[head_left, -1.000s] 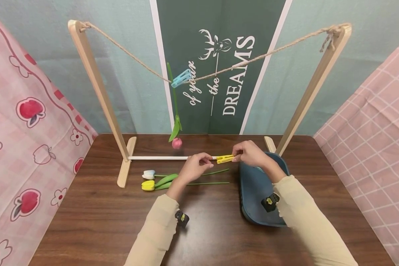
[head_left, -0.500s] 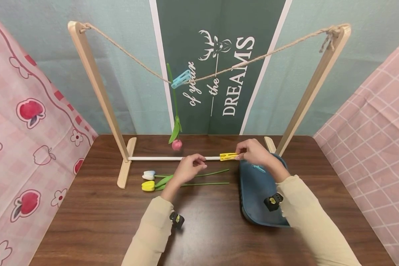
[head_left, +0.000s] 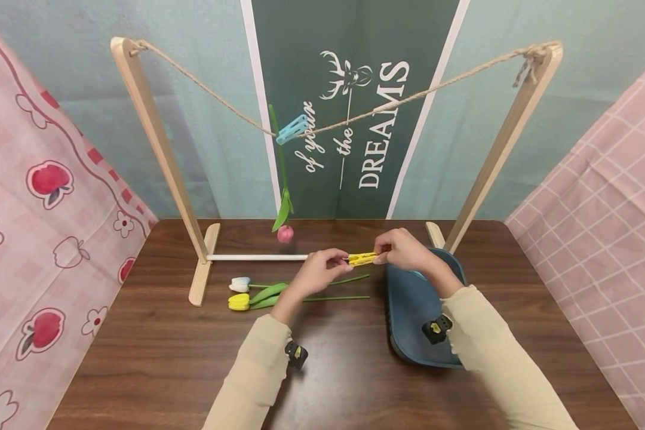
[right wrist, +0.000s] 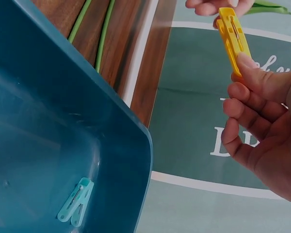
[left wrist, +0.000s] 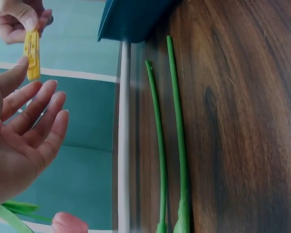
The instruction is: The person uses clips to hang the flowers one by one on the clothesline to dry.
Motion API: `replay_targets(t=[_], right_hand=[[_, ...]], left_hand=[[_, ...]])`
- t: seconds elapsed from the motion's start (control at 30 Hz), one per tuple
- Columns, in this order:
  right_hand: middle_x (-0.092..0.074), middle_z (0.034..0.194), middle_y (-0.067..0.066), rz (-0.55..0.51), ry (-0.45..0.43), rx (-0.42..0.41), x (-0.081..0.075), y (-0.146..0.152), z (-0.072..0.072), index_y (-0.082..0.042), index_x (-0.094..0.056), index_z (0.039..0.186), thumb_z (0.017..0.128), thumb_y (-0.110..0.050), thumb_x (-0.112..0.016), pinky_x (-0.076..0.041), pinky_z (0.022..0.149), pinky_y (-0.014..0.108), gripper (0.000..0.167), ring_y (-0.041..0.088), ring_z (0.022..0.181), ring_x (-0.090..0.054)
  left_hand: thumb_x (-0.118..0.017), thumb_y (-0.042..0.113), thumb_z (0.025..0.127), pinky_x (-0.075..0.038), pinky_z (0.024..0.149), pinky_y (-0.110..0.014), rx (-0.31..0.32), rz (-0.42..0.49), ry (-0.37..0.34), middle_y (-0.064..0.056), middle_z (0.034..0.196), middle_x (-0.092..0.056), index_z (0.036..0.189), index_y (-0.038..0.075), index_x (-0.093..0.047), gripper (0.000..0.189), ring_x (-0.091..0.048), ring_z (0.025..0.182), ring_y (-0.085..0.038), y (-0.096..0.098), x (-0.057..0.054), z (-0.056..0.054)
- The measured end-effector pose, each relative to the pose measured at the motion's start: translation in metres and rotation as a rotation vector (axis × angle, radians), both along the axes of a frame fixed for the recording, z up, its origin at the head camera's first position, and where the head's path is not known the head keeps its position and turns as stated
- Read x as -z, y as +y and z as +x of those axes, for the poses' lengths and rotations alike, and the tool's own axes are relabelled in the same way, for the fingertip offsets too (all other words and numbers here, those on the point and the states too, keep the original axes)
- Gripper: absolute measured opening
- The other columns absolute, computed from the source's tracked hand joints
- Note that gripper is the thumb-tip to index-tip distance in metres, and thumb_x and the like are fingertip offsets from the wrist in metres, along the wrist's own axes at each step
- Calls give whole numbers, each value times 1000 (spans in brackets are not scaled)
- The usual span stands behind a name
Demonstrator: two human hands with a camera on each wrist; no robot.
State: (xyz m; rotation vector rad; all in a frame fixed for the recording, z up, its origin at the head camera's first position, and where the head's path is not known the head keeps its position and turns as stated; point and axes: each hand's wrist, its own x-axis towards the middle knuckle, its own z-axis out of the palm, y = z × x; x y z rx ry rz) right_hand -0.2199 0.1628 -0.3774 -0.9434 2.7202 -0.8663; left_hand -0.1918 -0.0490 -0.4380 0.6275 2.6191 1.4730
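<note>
In the head view, my right hand [head_left: 403, 249] pinches a yellow clothespin [head_left: 362, 258] by one end, between thumb and fingers. The fingertips of my left hand [head_left: 317, 273] are at the clothespin's other end. In the left wrist view the left fingers are spread and relaxed, the thumb beside the clothespin; whether they touch it is hard to tell. A white tulip [head_left: 240, 284] and a yellow tulip [head_left: 239, 301] lie on the table, partly behind the left hand. A pink tulip [head_left: 285, 233] hangs upside down from a rope [head_left: 209, 91], under a light blue clothespin [head_left: 292, 129].
Two wooden posts [head_left: 161, 149] carry the rope, joined low down by a white rod [head_left: 258, 257]. A blue bin [head_left: 416, 352] stands at the right, partly under the right forearm, with a light blue clothespin [right wrist: 76, 201] inside. Patterned cloths hang at the sides and back.
The yellow clothespin went slightly right with my right hand, then came back left. My left hand drew away, then returned to the clothespin's end. The hanging tulip stays in place.
</note>
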Motion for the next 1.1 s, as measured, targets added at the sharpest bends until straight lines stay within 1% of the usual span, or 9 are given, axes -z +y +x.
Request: replay_targets(t=[0.17, 0.33, 0.47, 0.57, 0.77, 1.0, 1.1], right_hand=[[-48, 56, -5, -6, 7, -16, 1, -2, 0, -8, -60, 63, 73, 3, -71, -34, 48, 27, 18, 12, 51, -40], [-52, 59, -3, -24, -1, 4, 3, -1, -1, -7, -62, 66, 75, 1, -70, -35, 48, 27, 15, 13, 53, -42], [-55, 62, -2, -56, -33, 43, 6, 0, -2, -6, -64, 71, 77, 0, -70, -39, 49, 28, 10, 14, 54, -46], [-58, 64, 0, -90, -73, 67, 7, 1, -2, -3, -65, 75, 78, -2, -69, -42, 50, 29, 5, 17, 57, -50], [-59, 66, 2, -142, -114, 93, 8, 2, -3, 2, -66, 78, 79, -5, -70, -43, 50, 29, 8, 26, 61, -54], [-61, 69, 3, -191, -136, 115, 8, 3, -3, 0, -67, 81, 78, -3, -70, -44, 53, 30, 5, 18, 61, -54], [-61, 69, 3, -194, -141, 124, 7, 3, -3, 1, -67, 80, 78, -3, -70, -44, 52, 30, 5, 20, 61, -54]], left_hand=[[-66, 15, 84, -47, 70, -22, -6, -7, 21, -4, 85, -65, 102, 2, -65, 22, -59, 77, -12, 3, -1, 0], [-66, 15, 84, -47, 70, -22, -17, -11, 34, -4, 86, -66, 100, 3, -65, 20, -59, 77, -12, 3, 0, 0], [-65, 15, 85, -47, 68, -22, -17, -14, 29, -4, 86, -66, 100, 3, -66, 19, -58, 76, -11, 2, 1, -1], [-66, 16, 84, -47, 68, -22, -19, -17, 18, -4, 86, -65, 99, 3, -66, 19, -58, 76, -11, 2, 0, -1], [-66, 16, 84, -48, 70, -23, -13, -21, 16, -3, 85, -65, 98, 3, -66, 19, -58, 77, -12, 3, -1, -1], [-66, 15, 84, -48, 68, -24, -18, -12, 17, -4, 84, -65, 97, 3, -65, 18, -58, 77, -15, 4, -4, -1], [-66, 15, 84, -48, 68, -24, -18, -12, 18, -4, 84, -64, 98, 3, -65, 18, -58, 77, -16, 5, -4, -1]])
